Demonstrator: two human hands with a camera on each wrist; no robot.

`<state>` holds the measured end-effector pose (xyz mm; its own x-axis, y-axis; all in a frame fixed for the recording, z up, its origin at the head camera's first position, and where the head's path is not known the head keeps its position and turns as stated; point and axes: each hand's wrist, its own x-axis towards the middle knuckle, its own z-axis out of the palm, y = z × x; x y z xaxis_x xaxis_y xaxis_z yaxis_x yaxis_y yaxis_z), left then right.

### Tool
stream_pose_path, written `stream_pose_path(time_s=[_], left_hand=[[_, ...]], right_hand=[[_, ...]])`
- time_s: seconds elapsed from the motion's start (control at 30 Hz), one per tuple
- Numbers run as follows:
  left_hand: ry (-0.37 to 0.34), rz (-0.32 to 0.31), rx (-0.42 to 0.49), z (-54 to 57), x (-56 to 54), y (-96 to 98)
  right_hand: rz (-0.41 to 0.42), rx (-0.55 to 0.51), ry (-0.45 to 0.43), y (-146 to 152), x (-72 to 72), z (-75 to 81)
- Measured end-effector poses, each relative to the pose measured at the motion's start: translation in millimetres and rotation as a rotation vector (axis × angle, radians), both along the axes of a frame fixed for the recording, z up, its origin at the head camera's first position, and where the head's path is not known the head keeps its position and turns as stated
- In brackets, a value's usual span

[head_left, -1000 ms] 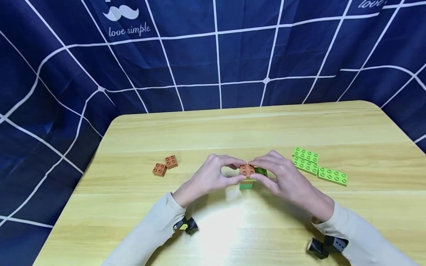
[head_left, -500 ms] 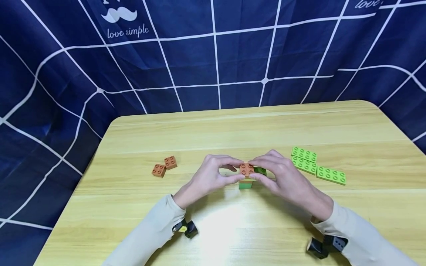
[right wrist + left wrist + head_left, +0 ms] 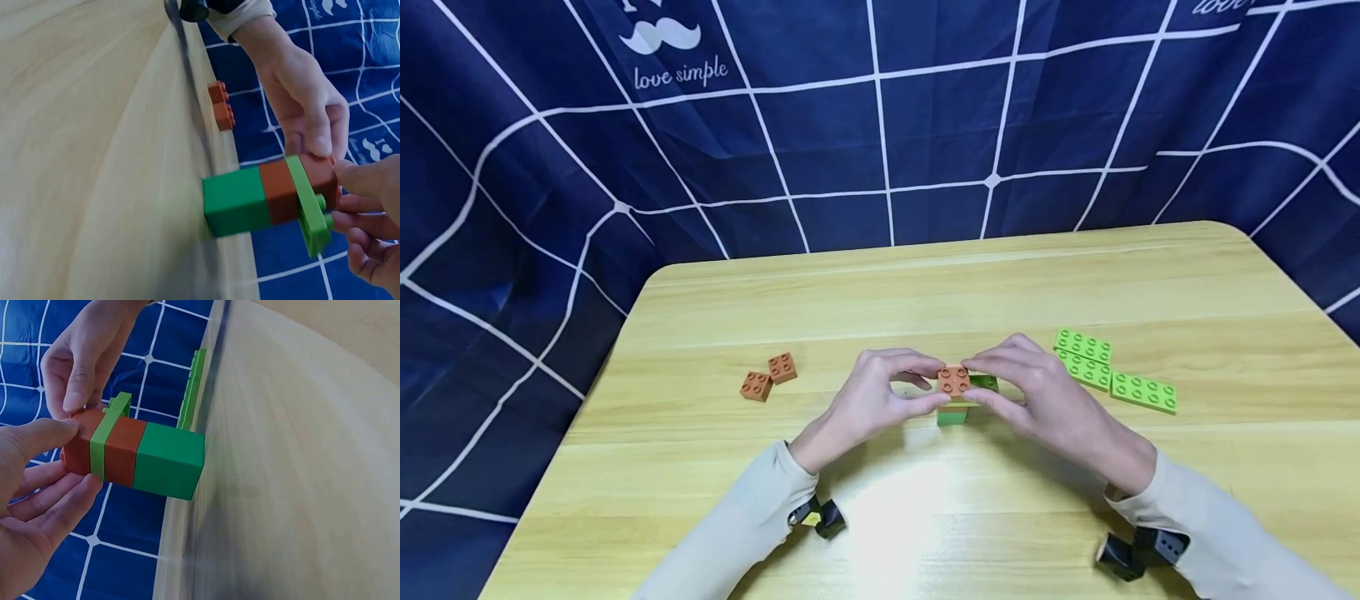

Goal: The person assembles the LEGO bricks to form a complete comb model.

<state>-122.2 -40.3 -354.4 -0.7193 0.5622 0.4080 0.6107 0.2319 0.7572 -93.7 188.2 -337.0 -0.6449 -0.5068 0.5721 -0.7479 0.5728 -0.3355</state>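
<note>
A small stack stands on the table: a green block (image 3: 169, 459) at the bottom, an orange-brown brick (image 3: 125, 450) over it, then a thin lime-green plate (image 3: 305, 200), and another orange-brown brick (image 3: 953, 381) on top. The plate juts out past the bricks towards the right hand. My left hand (image 3: 887, 392) pinches the top brick from the left, thumb at the front and fingers behind. From the right, my right hand (image 3: 1030, 392) pinches the same brick the same way. In the head view, the lower brick is mostly hidden.
Two loose orange-brown bricks, one nearer (image 3: 756, 386) and one farther (image 3: 782, 367), lie to the left. Three lime-green plates (image 3: 1144, 392) lie flat to the right, close together. A dark blue cloth with white lines (image 3: 820, 133) hangs behind the wooden table (image 3: 850, 300).
The head view has shifted slightly. Both hands stay at the top brick with almost no movement, and the stack looks the same.
</note>
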Motion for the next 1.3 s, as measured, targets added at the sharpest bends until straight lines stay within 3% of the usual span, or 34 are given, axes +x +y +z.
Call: stream_pose_path(time_s=[0.3,0.73,1.07,1.3], left_hand=[[0.039,-0.002,-0.011,0.4,0.5,0.4],[0.04,0.005,-0.026,1.3,1.2,0.4],[0.104,0.011,-0.044,-2.1,-1.5,-1.4],[0.106,-0.001,-0.035,-1.2,-2.1,-1.4]], right_hand=[[-0.106,0.025,0.027,29.7,3.0,1.9],[-0.195,0.034,0.033,80.7,11.7,-12.5],[-0.377,0.155,-0.028,125.6,27.3,-24.7],[-0.444,0.201,-0.046,150.4,35.6,-34.9]])
